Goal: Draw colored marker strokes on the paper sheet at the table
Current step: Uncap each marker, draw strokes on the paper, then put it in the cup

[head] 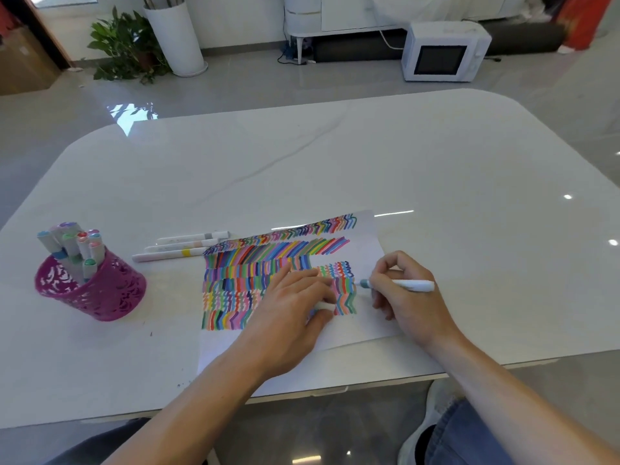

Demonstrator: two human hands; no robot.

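Observation:
A white paper sheet lies near the table's front edge, covered with rows of colored marker strokes. My right hand grips a white marker with a teal tip that touches the paper just right of the wavy strokes. My left hand rests on the sheet over the strokes and holds a small white marker cap between thumb and fingers.
A magenta cut-out pen cup with several capped markers stands at the front left. Three white markers lie beside the paper's far left corner. The white marble table stretches beyond; a microwave and a plant sit on the floor.

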